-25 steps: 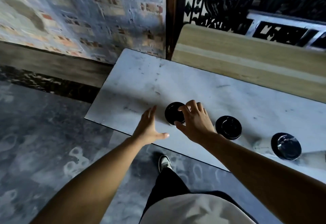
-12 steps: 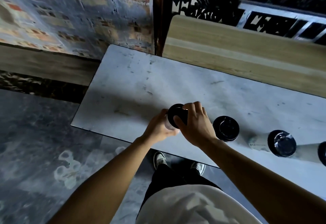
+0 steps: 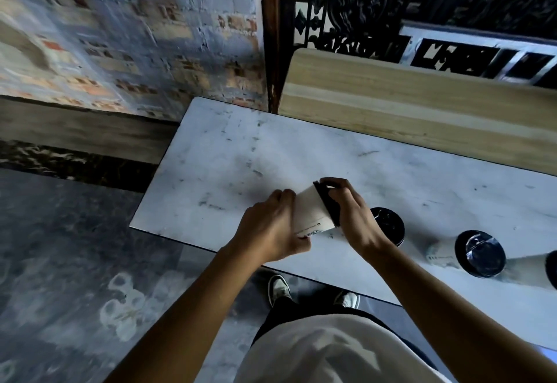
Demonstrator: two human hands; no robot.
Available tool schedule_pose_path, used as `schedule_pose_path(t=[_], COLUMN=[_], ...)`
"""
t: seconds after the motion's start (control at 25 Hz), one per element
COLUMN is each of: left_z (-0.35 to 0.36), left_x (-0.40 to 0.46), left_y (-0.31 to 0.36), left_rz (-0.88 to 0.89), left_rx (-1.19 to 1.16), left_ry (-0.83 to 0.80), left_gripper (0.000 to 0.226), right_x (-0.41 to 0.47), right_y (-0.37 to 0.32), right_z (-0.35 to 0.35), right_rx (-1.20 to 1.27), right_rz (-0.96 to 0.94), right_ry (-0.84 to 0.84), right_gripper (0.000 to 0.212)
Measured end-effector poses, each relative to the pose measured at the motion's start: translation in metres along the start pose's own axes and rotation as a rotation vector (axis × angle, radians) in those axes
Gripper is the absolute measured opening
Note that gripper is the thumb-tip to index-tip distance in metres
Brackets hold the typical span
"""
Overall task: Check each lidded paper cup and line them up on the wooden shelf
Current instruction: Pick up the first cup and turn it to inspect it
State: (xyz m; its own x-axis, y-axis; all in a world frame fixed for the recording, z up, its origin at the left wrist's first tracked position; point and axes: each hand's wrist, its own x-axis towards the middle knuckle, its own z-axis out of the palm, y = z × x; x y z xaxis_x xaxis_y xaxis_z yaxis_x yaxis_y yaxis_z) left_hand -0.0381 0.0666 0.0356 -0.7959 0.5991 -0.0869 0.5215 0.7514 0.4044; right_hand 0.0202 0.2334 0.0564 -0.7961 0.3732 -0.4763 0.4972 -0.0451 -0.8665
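Here the left hand (image 3: 271,232) grips the tilted paper cup (image 3: 310,213)'s thin, crushable wall; the right hand (image 3: 352,217) clasps its stiffer black lid (image 3: 327,201).

The scene is dimly lit — soft daylight is seen on the pale tabletop (image 3: 301,153), and a bright glint is caught on one shiny black lid (image 3: 479,253). Soft shadows are cast under the hands. The brick wall (image 3: 120,36) is smeared by blur — straight lines are bent near the edges.
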Motion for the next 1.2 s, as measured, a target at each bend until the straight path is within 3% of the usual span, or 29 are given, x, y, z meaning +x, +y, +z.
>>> schedule_pose_path(t=[0.2,0.44,0.68,1.0,1.2], left_z=[-0.01,-0.011,-0.006,-0.003,-0.003], left_x=[0.003,0.008,0.008,0.007,0.008], left_y=[0.026,0.043,0.042,0.043,0.045], left_rz=[0.09,0.12,0.053,-0.008,-0.094], left_rx=[0.163,0.194,0.091,-0.012,-0.135], left_ry=[0.044,0.058,0.003,-0.032,-0.114], left_gripper=[0.056,0.062,0.054,0.059,0.066], right_x=[-0.007,-0.009,0.002,0.01,0.011], right_y=[-0.002,-0.001,-0.006,-0.01,-0.004], right_z=[-0.005,-0.013,-0.021,-0.019,-0.025], right_rx=[0.107,0.149,0.02,-0.149,-0.035], right_rz=[0.032,-0.02,0.028,-0.036,0.057], right_ry=[0.082,0.139,0.007,-0.015,-0.005], right_gripper=[0.039,0.037,0.044,0.042,0.063])
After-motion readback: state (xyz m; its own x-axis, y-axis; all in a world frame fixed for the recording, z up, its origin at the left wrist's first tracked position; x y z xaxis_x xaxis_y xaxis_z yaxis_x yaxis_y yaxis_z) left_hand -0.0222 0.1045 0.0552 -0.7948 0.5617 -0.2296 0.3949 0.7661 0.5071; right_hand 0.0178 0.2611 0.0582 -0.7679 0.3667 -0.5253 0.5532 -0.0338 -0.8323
